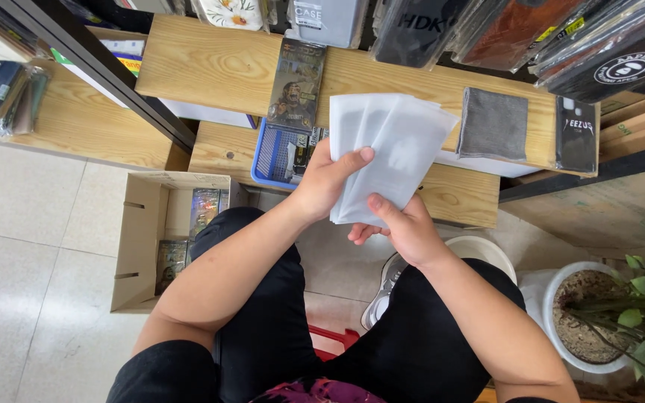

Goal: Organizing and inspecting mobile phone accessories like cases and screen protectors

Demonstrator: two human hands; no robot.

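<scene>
Both of my hands hold a fanned stack of thin white translucent sleeves point(390, 153) above my knees. My left hand point(326, 183) grips the stack's lower left side, its thumb pressed across the front sheet. My right hand point(404, 227) supports the stack from below, with its thumb on the bottom edge. I am seated, in black trousers.
A wooden shelf point(203, 63) ahead carries a dark printed package point(296, 86), a grey cloth point(493, 123) and a black packet point(576, 134). A blue basket point(274, 153) sits on the lower shelf. A cardboard box point(139, 239) stands on the tiled floor at left, a potted plant point(606, 321) at right.
</scene>
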